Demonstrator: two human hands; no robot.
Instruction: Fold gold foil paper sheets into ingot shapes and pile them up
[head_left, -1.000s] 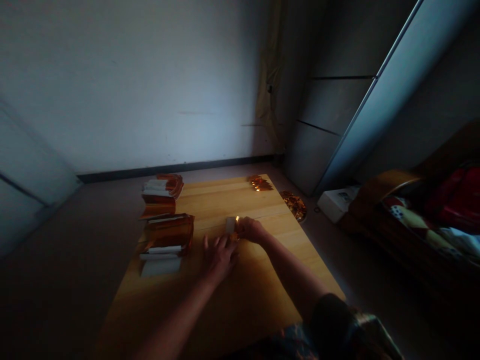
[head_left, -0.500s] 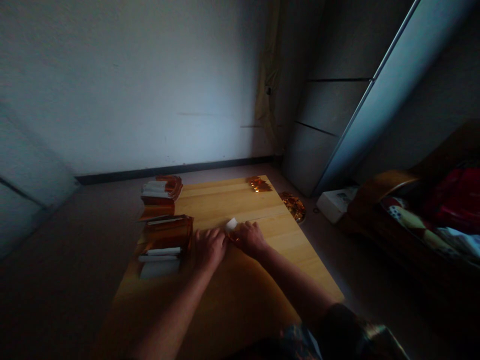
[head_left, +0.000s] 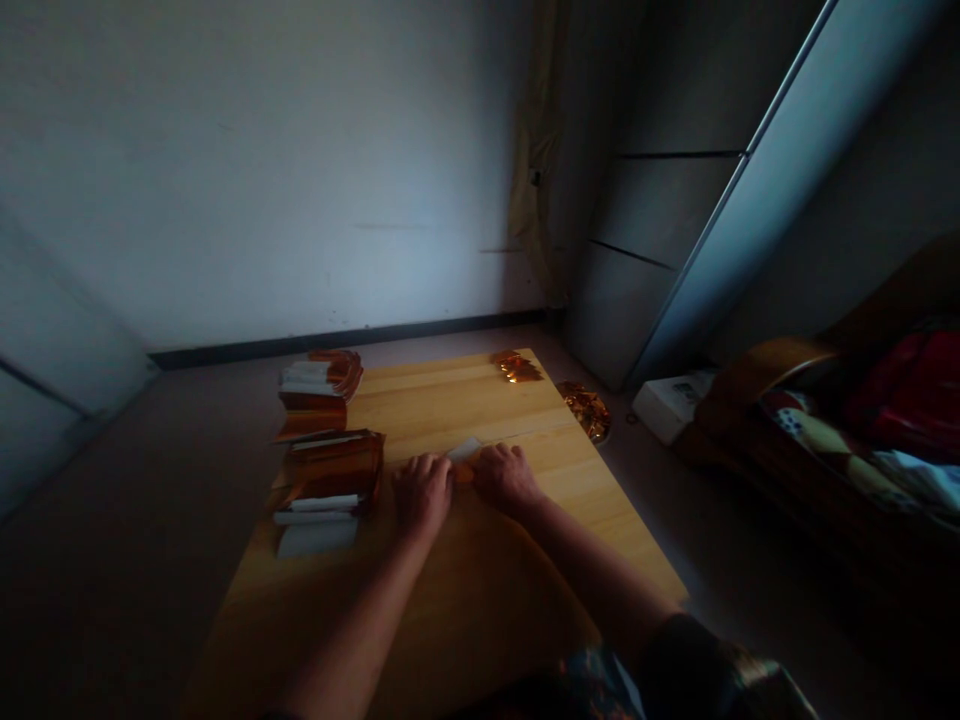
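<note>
A small sheet of foil paper (head_left: 464, 468), white on one side and shiny copper-gold on the other, lies at the middle of the wooden table between my hands. My left hand (head_left: 424, 490) is closed on its left end, fingers curled. On its right end my right hand (head_left: 508, 478) is closed too, knuckles up. The fingertips of both hands are partly hidden. Left of my left hand lie stacks of copper-coloured foil paper (head_left: 334, 465) with white edges showing.
Folded gold foil pieces (head_left: 517, 367) sit at the table's far right corner. Beyond the right edge, a container of shiny foil pieces (head_left: 586, 412) stands lower down. A white box (head_left: 671, 408) is on the floor beside a wooden armchair (head_left: 787, 355). A wall (head_left: 337, 200) rises behind the table (head_left: 420, 395).
The white part of the foil paper, raised between my hands before, now lies lower and flatter. More of its orange side shows between my hands, which have barely shifted.
</note>
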